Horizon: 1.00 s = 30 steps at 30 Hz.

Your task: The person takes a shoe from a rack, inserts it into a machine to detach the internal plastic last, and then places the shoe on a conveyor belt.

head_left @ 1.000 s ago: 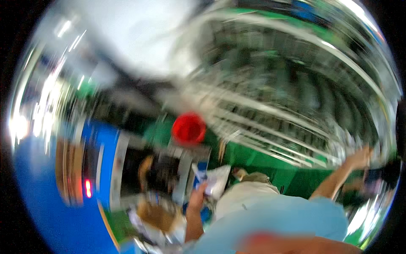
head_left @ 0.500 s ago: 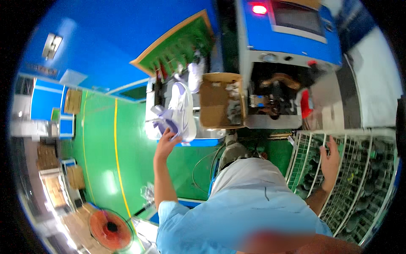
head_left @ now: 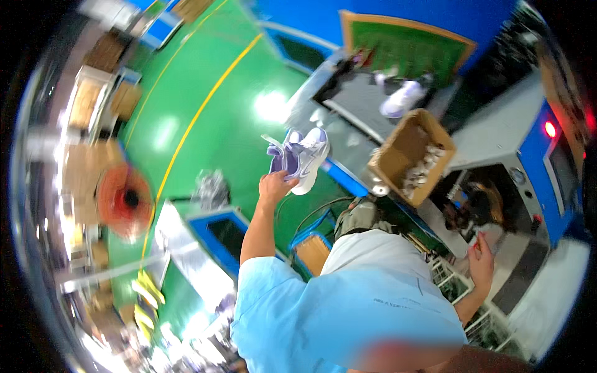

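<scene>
Left hand [head_left: 273, 186] raised, fingers clamped on pair of white-and-lilac shoes [head_left: 300, 158], held over green floor [head_left: 217, 118] near grey worktop [head_left: 360, 112]. Right hand [head_left: 481, 260] lowered near white wire rack [head_left: 454, 286], fingers loosely spread, gripping nothing visible. Cardboard box [head_left: 410, 155] on worktop edge, just right of shoes; another white shoe [head_left: 401, 99] further back

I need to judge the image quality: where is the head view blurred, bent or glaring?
Head view: strong fisheye bending toward the rim; motion blur on the red fan and left edge; white glare on the green floor; the shoe in the left hand is fairly sharp.
</scene>
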Each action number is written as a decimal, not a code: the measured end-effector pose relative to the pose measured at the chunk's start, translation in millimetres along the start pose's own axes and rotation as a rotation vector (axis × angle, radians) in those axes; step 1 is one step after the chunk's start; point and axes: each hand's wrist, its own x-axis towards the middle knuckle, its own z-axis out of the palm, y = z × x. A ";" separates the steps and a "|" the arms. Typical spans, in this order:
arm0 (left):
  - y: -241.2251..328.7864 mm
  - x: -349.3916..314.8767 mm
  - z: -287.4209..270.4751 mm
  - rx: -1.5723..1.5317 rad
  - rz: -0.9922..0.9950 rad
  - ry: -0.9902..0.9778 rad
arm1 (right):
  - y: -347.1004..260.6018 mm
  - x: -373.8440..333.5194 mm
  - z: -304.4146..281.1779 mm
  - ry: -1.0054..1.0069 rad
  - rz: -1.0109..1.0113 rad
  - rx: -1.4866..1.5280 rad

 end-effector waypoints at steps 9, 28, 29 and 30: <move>-287.5 -369.6 17.5 0.253 -0.807 0.269 | -36.9 38.9 10.6 -0.141 -0.361 -0.141; 247.6 208.5 121.6 -0.761 0.245 -0.004 | -135.3 157.7 -80.2 1.343 -0.641 -0.479; 283.4 240.7 121.0 -0.833 0.314 0.037 | -136.2 160.1 -80.4 1.361 -0.646 -0.433; 303.4 277.0 123.7 -0.758 0.319 0.060 | -139.0 162.0 -77.8 1.373 -0.673 -0.378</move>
